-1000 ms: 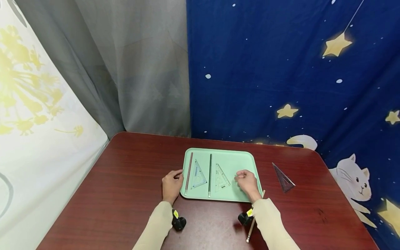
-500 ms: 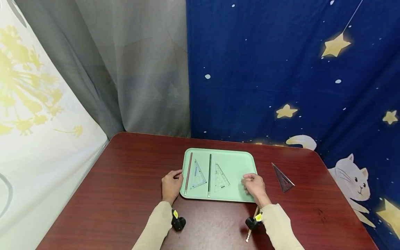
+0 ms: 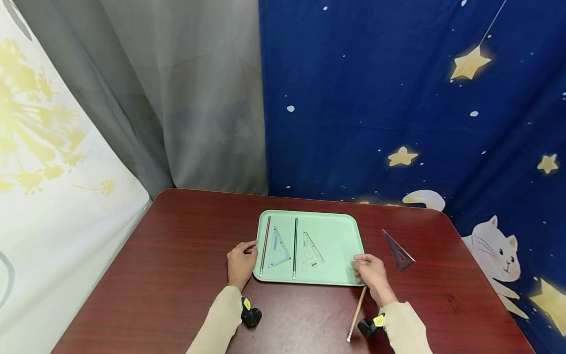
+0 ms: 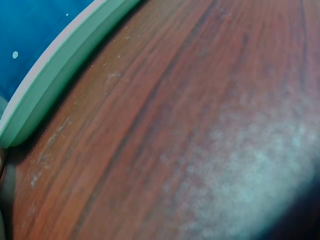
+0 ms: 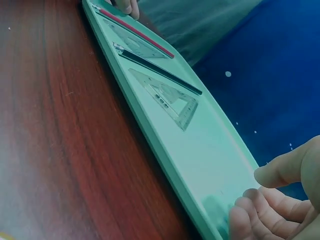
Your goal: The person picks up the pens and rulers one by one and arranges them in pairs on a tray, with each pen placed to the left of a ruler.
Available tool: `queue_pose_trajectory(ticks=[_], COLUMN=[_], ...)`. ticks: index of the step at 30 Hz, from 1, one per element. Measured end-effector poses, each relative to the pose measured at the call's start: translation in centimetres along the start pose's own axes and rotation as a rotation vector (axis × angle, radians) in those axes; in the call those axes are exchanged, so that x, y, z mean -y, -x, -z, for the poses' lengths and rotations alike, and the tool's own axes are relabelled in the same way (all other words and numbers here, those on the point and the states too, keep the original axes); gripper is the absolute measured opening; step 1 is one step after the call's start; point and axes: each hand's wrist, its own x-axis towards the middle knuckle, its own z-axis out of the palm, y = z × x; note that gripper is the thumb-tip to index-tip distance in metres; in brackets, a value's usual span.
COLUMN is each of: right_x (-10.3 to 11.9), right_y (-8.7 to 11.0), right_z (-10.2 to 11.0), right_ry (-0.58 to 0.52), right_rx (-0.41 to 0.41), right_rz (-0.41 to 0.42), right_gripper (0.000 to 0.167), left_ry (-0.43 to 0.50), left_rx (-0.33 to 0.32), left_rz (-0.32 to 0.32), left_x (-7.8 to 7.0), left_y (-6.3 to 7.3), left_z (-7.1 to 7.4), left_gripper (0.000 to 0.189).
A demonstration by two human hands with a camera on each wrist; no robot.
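A pale green tray (image 3: 336, 236) lies on the table. On it, left to right, are a red pencil (image 3: 265, 246), a clear set square with blue print (image 3: 278, 250), a dark pencil (image 3: 295, 249) and a clear set square with black print (image 3: 311, 251). My left hand (image 3: 241, 263) holds the tray's left rim with its fingertips. Over the tray's near right corner is my right hand (image 3: 372, 275), fingers loosely bent and nothing between them. Just left of the right wrist, a plain wooden pencil (image 3: 356, 314) lies on the table, its tip end at the tray's corner.
A dark see-through set square (image 3: 399, 251) lies on the reddish-brown table (image 3: 185, 236), right of the tray. A grey curtain (image 3: 212, 98) and a blue starry curtain (image 3: 353, 98) hang behind the table's far edge. White patterned cloth (image 3: 57, 196) hangs at the left.
My right hand has moved right and slightly towards me, from over the tray to its right rim, uncovering more of the wooden pencil. My left hand stays at the left rim.
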Motion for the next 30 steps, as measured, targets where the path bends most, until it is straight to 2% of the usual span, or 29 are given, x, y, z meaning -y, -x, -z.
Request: queue_pose_trajectory(ticks=[14,22,30], right_x=[-1.1,-2.1,-3.0], right_y=[1.5,2.8,4.2], right_z=[1.8,1.8,1.6], right_ry=[-0.082,-0.139,-0.145], right_rx=[-0.009,-0.011,-0.014], right_rz=[-0.024,-0.075,-0.104], right_gripper=[0.036,0.035,0.028], left_ry=[0.012,0.002,-0.002], left_rx=[-0.003,0.005,0.010], left_rz=[0.004,0.031,0.015], left_x=[0.6,0.4,0.3], left_y=[0.3,0.3,0.0], left_z=[-0.1,0.1,-0.1], left_gripper=[0.019,0.020,0.020])
